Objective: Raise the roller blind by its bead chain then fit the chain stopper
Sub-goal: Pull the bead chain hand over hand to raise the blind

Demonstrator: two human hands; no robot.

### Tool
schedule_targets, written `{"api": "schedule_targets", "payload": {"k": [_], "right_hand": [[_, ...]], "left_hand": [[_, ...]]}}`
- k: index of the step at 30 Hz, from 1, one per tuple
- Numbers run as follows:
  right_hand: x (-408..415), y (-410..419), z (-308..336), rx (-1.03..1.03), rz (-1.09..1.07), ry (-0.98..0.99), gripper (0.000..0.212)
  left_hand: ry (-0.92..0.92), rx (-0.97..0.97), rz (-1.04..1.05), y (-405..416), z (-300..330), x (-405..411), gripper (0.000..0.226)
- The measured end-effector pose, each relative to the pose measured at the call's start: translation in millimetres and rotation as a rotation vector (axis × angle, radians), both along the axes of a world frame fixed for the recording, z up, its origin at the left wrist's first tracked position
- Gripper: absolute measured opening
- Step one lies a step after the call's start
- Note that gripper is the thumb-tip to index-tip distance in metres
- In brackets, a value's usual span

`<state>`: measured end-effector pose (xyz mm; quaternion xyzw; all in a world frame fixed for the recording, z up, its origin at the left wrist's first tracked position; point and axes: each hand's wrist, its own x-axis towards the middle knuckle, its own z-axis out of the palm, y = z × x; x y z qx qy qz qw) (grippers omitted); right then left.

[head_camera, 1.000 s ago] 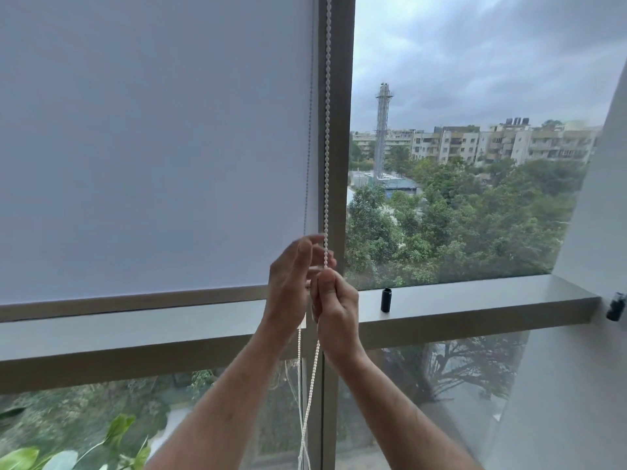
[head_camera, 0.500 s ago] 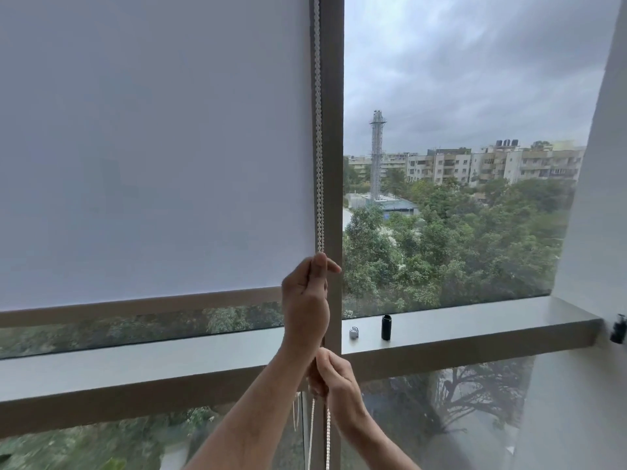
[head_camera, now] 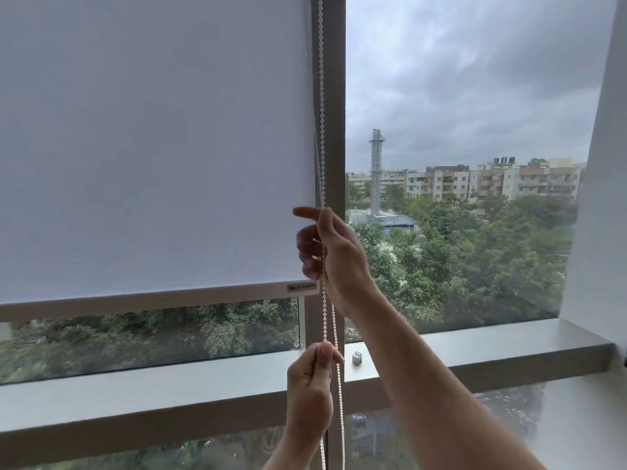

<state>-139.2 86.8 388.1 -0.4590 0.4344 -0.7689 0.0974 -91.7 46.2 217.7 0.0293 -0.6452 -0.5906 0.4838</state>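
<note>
Both grips pinch bead chain (head_camera: 323,137): left hand (head_camera: 310,388) below blind's bottom rail (head_camera: 152,300), right hand (head_camera: 334,252) above, prob. loosely.

A grey window ledge (head_camera: 492,347) runs across the window, under the glass. One small silver-grey piece (head_camera: 356,357) stands directly on it, just to the right of the vertical window post (head_camera: 334,130). What this piece is exactly cannot be told.
</note>
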Motion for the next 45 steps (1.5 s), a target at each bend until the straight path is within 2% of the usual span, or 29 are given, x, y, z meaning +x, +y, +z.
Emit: {"api": "schedule_targets", "payload": {"k": [5, 10, 14, 15, 17, 19, 21, 27, 30, 33, 35, 39, 42, 45], "right_hand": [[3.1, -17.6, 19.3, -0.123, -0.216, 0.036, 0.038], [7.1, -17.7, 12.1, -0.236, -0.289, 0.111, 0.035], [10.3, -16.6, -4.7, -0.191, -0.351, 0.145, 0.035], [9.8, -16.2, -15.0, -0.166, -0.370, 0.165, 0.036], [8.5, -16.2, -38.7, -0.136, -0.335, 0.159, 0.037], [8.7, -16.5, -60.3, -0.132, -0.284, 0.133, 0.037], [10.0, -16.8, -78.8, -0.093, -0.323, 0.126, 0.039], [18.8, -16.2, -121.7, 0.000, -0.350, 0.084, 0.040], [16.8, -11.7, -126.3, 0.010, -0.301, 0.051, 0.040], [9.1, -3.1, -117.2, 0.030, -0.187, 0.016, 0.038], [-0.7, 3.4, -106.1, 0.073, -0.138, 0.047, 0.046], [-18.9, 13.3, -60.8, 0.163, -0.254, 0.161, 0.062], [-20.1, 17.4, -11.4, 0.077, -0.236, 0.105, 0.058], [-14.9, 19.5, 34.8, 0.020, -0.218, 0.092, 0.042]], "left_hand": [[-0.025, -0.061, -0.004, -12.5, -1.8, 0.0, 0.040], [-0.063, -0.105, -0.207, -27.4, 17.0, 3.9, 0.053], [-0.032, -0.115, -0.089, -47.8, 51.2, 1.0, 0.070], [-0.006, -0.113, -0.052, -52.5, 63.5, 0.7, 0.070], [0.061, -0.121, -0.020, -57.0, 92.4, 0.7, 0.056], [0.103, -0.121, -0.044, -54.6, 124.0, 1.1, 0.040], [0.118, -0.135, -0.097, -49.4, 154.8, 3.0, 0.034], [0.098, -0.137, -0.234, -21.9, 218.8, -2.6, 0.031], [0.155, -0.115, -0.162, -10.3, 217.0, -8.3, 0.037], [0.251, -0.135, -0.089, -4.5, 212.0, -7.5, 0.039], [0.279, -0.135, -0.075, -2.8, 212.0, -4.6, 0.039], [0.266, -0.154, -0.036, 4.8, 207.1, 1.0, 0.037], [0.220, -0.143, -0.039, 10.0, 183.6, 3.1, 0.038], [0.193, -0.125, -0.097, 10.3, 145.8, 4.7, 0.042]]}}
